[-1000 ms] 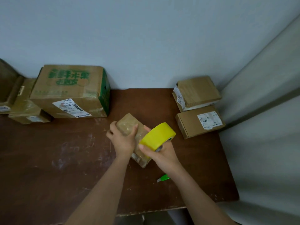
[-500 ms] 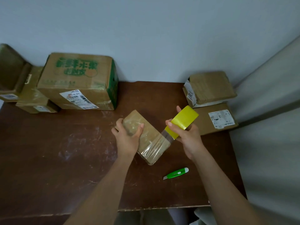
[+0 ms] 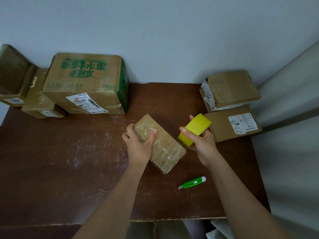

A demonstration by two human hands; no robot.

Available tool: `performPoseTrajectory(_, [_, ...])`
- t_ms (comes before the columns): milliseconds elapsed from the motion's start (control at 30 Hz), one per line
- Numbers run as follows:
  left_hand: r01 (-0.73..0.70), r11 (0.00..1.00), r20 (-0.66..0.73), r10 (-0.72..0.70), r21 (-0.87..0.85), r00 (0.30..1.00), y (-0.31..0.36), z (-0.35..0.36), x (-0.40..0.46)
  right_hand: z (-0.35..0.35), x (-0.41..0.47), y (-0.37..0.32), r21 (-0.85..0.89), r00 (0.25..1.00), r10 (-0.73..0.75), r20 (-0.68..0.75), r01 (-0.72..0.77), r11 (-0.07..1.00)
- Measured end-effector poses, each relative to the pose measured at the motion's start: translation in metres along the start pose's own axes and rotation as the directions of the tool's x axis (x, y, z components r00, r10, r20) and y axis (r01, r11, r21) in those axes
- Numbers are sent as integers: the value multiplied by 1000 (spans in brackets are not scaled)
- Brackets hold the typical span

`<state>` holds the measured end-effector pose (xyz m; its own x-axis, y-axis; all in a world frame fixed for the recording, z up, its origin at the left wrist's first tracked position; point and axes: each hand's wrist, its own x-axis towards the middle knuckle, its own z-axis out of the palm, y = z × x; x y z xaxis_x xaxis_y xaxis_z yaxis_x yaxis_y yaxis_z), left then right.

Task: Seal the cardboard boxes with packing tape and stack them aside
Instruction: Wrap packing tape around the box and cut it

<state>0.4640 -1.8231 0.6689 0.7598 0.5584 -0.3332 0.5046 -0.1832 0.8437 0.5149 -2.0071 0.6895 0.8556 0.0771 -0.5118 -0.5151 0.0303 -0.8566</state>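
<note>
Small tape-wrapped brown cardboard box point(image 3: 159, 145) lies on the table point(image 3: 69, 161), left hand point(image 3: 139, 144) grip clasping its far end; right hand point(image 3: 201, 141) grip holds yellow tape roll point(image 3: 195, 129) just beside its right edge.

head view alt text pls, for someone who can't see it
A left hand grips a small taped box on a brown table while the right hand holds a yellow tape roll beside it. A green cutter lies nearby; other boxes line the wall.
</note>
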Motion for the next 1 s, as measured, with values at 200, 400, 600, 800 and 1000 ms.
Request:
performPoseTrajectory(200, [-8, 1000, -8, 9, 13, 1000, 0, 2, 0, 2, 3, 16, 91, 997, 76, 18, -78, 993])
performPoseTrajectory(400, [-15, 999, -38, 17, 40, 999, -1, 4, -1, 11, 6, 40, 41, 1000, 19, 1, -19, 999])
performPoseTrajectory(600, [-30, 975, -85, 50, 222, 995, 1, 11, -6, 10, 9, 44, 58, 1000, -8, 17, 7, 998])
performPoseTrajectory(800, [-238, 704, -61, 371, 669, 927, 8, 22, -19, 8, 10, 44, 59, 999, -16, 37, 14, 998])
performPoseTrajectory(1000, [-268, 535, 56, 378, 801, 924, -8, 45, -34, 6, 13, 48, 27, 999, -24, 41, 23, 999])
